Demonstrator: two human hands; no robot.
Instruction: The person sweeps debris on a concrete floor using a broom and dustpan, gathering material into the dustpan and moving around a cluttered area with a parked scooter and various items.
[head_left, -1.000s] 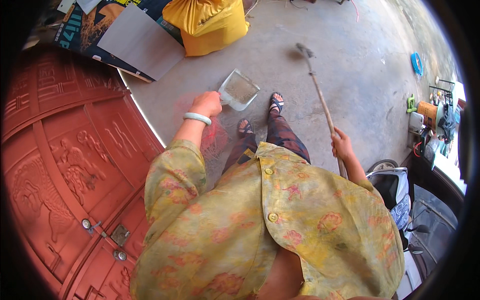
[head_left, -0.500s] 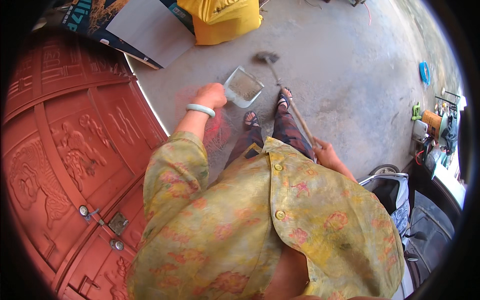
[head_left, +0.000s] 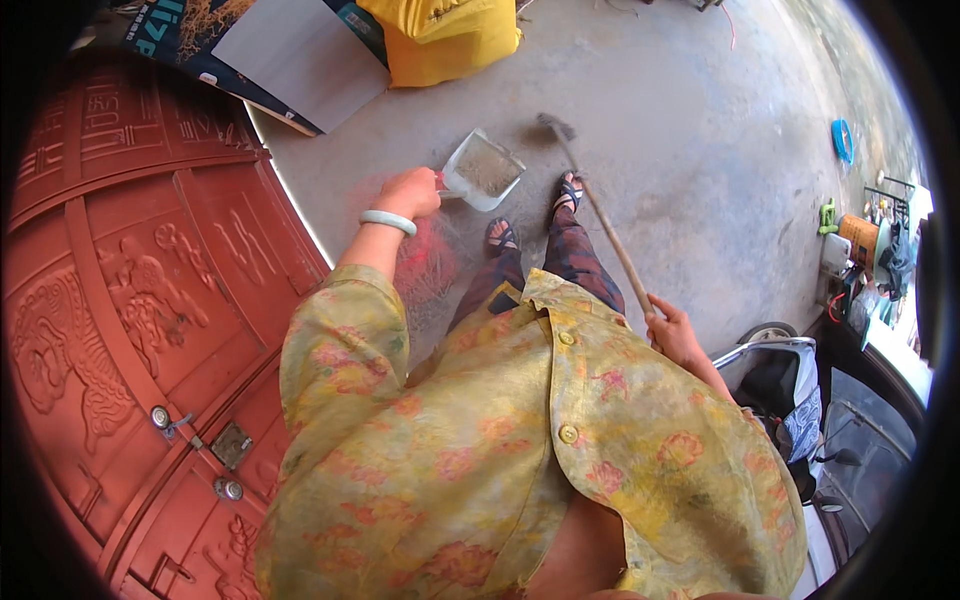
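Note:
My left hand [head_left: 410, 193], with a pale bangle at its wrist, is closed round the handle of a pale dustpan [head_left: 468, 197]. Grey-brown dirt [head_left: 487, 168] lies in the pan. Just below this hand are blurred red bristles [head_left: 425, 262]; whether the hand also holds them I cannot tell. My right hand [head_left: 674, 332] is wrapped round the wooden shaft of a hoe-like tool [head_left: 612, 232]. Its small dark head [head_left: 557, 126] rests on or just above the floor, right of and beyond the dustpan, too blurred to name surely.
Red embossed metal doors [head_left: 150, 330] stand on the left. Beyond are a leaning board [head_left: 300, 65] and a yellow sack [head_left: 440, 40]. My sandalled feet [head_left: 567, 193] are near the pan. A blue ring-shaped thing [head_left: 843, 143], assorted items [head_left: 870, 245] and a parked vehicle [head_left: 850, 440] are on the right.
The dark tool head has shifted right and slightly nearer, and my right hand has moved right and nearer with the shaft. My left hand and the dustpan have moved slightly left.

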